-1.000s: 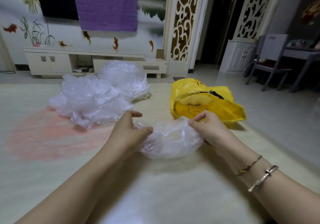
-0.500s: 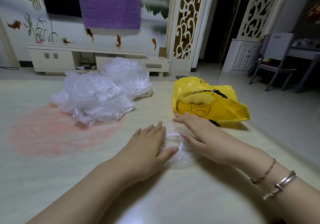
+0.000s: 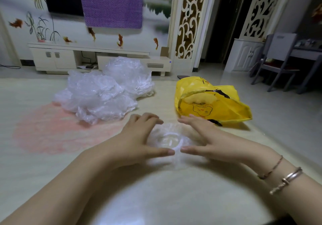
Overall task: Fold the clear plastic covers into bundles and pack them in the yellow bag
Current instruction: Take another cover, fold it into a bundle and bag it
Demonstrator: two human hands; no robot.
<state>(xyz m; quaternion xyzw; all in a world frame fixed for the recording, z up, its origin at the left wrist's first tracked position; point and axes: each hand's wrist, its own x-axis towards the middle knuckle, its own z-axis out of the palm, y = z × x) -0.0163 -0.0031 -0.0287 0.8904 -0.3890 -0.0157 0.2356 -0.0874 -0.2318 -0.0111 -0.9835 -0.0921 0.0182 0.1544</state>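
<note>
Flattened clear plastic cover (image 3: 169, 140) lying on the desk (image 3: 156, 198) directly between the hands, roughly round, no clear long axis. Left hand (image 3: 137, 141) and right hand (image 3: 203, 137) both spread flat, fingers straight, pressing its left and right edges, gripping nothing; thumbs nearly meeting at its near rim. Yellow bag (image 3: 210, 102) just beyond the right hand, mouth gaping leftward. Pile of unfolded covers (image 3: 102, 92) far left, nearer the left hand.
</note>
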